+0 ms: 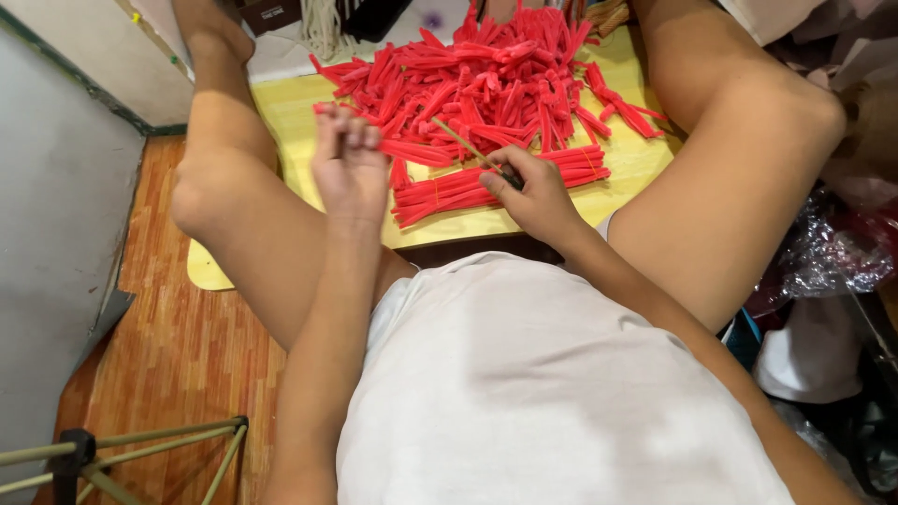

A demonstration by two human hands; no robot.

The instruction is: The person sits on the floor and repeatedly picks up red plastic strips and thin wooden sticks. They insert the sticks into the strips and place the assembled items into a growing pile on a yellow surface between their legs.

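I sit on the floor with a yellow board (281, 103) between my knees. A big heap of red paper strips (486, 75) lies on it, with tied bundles of red strips (468, 187) at the near edge. My left hand (348, 164) is raised over the board, fingers closed around a red strip (412, 150) that points right. My right hand (528, 192) pinches a thin tan stick (463, 145) slanting up to the left toward the strip, with a small dark piece under the fingers.
My bare knees (201, 196) flank the board on both sides. A grey wall (56, 206) runs along the left, over wood-pattern flooring (178, 355). A green metal frame (140, 449) sits bottom left. Crumpled plastic bags (832, 252) pile up at right.
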